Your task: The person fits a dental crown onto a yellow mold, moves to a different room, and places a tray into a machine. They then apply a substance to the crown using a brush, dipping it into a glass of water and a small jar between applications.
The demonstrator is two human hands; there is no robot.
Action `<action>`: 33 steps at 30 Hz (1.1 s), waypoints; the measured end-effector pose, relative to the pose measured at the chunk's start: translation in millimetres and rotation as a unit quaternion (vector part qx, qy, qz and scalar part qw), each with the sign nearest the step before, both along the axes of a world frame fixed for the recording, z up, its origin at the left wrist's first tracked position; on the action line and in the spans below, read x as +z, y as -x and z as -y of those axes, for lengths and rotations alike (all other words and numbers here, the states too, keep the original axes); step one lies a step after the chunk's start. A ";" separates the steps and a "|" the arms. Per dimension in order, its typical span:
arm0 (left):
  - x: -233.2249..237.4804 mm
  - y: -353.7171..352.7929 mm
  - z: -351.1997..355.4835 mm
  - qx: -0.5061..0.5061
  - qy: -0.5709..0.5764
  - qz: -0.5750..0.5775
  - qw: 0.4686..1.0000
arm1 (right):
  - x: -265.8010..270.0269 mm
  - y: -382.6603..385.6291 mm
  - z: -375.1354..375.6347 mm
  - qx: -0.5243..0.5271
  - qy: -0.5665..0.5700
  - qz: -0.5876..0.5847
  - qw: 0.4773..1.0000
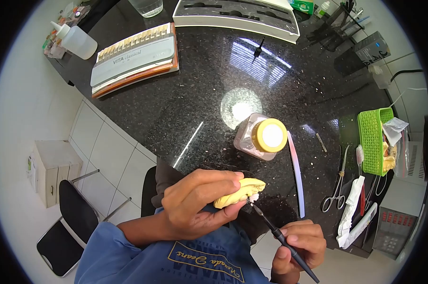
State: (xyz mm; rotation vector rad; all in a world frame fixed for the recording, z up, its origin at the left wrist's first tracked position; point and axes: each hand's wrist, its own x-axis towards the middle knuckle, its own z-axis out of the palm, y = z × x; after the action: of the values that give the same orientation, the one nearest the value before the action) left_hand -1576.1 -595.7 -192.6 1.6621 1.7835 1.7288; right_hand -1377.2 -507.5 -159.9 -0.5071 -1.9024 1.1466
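My left hand (197, 201) is closed around a yellow dental cast (233, 195), held above the near edge of the dark table. Small white pieces (254, 197) sit at the cast's right end. Between the fingers and thumb of my right hand (301, 246) is a slim black tool (280, 236), slanting up to the left. Its metal tip is at the white pieces; whether it touches them I cannot tell. Just beyond the cast stands a clear jar with a yellow lid (261, 136).
The speckled black table (200, 99) holds a shade guide case (136, 60), a squeeze bottle (76, 41), a white tray (237, 16), a nail file (297, 175), scissors (334, 201), a green basket (371, 142) and a wrapped white item (351, 213). Chairs (79, 203) stand at left.
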 end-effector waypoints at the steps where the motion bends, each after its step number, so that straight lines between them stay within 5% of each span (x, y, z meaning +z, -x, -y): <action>1: 0.3 0.1 -0.2 0.001 -0.001 -0.002 1.000 | -0.4 0.4 -1.1 0.001 -0.012 0.016 1.000; 33: 1.4 -2.9 -4.2 0.027 -0.016 0.039 0.999 | 1.0 6.5 -8.0 0.027 -0.054 0.061 0.996</action>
State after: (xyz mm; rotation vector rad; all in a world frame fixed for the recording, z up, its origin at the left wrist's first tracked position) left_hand -1573.3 -591.5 -191.1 1.5494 1.7917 1.8284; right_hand -1383.7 -499.5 -158.9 -0.4792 -2.0824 1.0613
